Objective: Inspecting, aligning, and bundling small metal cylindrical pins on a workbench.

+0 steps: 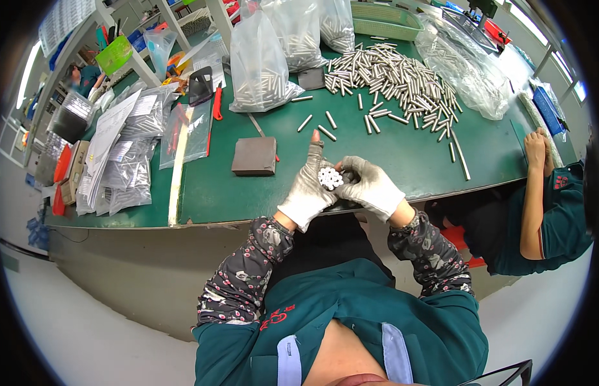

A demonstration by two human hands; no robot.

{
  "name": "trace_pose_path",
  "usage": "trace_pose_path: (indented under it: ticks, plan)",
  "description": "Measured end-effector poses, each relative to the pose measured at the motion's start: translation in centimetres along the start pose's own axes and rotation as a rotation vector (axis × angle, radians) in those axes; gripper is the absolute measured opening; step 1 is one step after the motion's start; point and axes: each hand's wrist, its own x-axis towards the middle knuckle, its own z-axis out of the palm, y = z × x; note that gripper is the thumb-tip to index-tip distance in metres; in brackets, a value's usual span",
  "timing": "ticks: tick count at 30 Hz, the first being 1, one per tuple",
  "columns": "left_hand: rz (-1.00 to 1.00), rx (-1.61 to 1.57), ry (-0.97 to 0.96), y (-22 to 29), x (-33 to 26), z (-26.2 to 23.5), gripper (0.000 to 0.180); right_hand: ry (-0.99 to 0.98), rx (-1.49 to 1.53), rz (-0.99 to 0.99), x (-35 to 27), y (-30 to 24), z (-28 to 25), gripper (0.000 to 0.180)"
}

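The person stands at the near edge of a green table (389, 154), both hands in pale gloves. The left hand (307, 190) and right hand (370, 186) are closed round one bundle of short metal rods (330, 177), held end-on just above the table edge; the left forefinger points up, clear of the bundle. A large loose heap of rods (396, 80) lies well beyond, with strays between. A grey block (255, 156) sits to the left; clear bags (264, 61) of rods stand behind. A second person's arm (534, 193) rests at the right edge.

Judgement: the ends should be squared flush and the grip kept even on both sides, so no rod slips from the middle.
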Motion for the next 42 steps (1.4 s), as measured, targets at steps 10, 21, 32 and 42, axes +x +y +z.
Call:
trace_pose_path:
  ticks: [10, 21, 32, 42]
  plan:
    - [0.288, 0.946, 0.020, -0.9, -0.2, -0.1, 0.108, 0.150, -0.297, -0.173, 2.5, 0.3, 1.3, 0.031]
    - [0.422, 1.336, 0.059, -1.1, -1.3, 0.5, 0.116, 0.213, 0.076, 0.100, 3.8, 1.2, 0.6, 0.031]
    - [0.355, 1.274, 0.142, -0.4, -2.2, 1.9, 0.119, 0.159, 0.394, 0.176, 3.4, 0.7, -0.2, 0.018]
    - [0.463, 1.260, 0.054, -0.9, -1.6, 0.2, 0.117, 0.283, -0.312, -0.473, 1.7, 0.6, 2.0, 0.044]
